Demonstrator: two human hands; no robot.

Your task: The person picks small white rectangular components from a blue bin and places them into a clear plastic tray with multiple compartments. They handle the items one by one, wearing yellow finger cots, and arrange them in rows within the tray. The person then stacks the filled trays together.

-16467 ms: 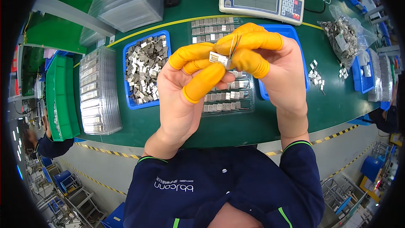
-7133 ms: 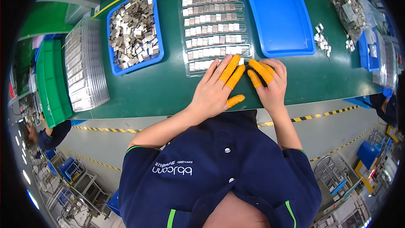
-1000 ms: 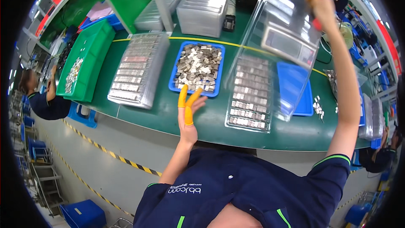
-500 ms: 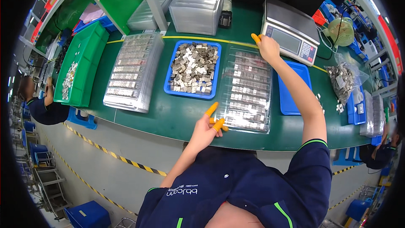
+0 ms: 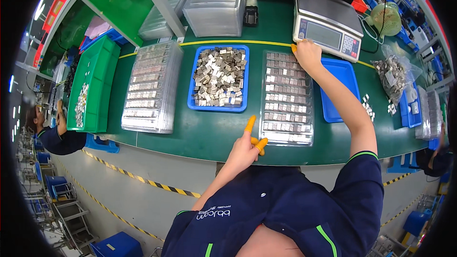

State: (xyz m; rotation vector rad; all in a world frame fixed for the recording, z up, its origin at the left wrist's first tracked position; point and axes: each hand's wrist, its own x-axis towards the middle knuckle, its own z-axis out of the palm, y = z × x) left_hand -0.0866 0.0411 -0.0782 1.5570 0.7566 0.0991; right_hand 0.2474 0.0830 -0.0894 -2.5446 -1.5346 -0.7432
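A clear plastic tray (image 5: 287,96) filled with rows of small silver metal parts lies on the green table in front of me. My right hand (image 5: 307,53), fingers bent, is closed at its far right corner; most of its fingertips are hidden. At the near left corner is my left hand (image 5: 247,146), its thumb against the tray edge and its index finger stretched out apart. Both hands wear yellow finger cots. Left of the tray stands a blue tray (image 5: 190,96) heaped with loose metal parts. Farther left is a stack of filled clear trays (image 5: 151,88).
A blue tray (image 5: 339,88) sits right of my work, below a weighing scale (image 5: 323,35). Bagged metal parts (image 5: 392,77) lie farther right. A green bin (image 5: 102,85) stands at far left, empty clear trays (image 5: 216,7) at the back. A co-worker (image 5: 62,135) sits left.
The filled clear tray has shifted slightly right and toward me, and now sits squarer and flatter. My right hand has come in onto its far corner; my left hand stays by the near corner.
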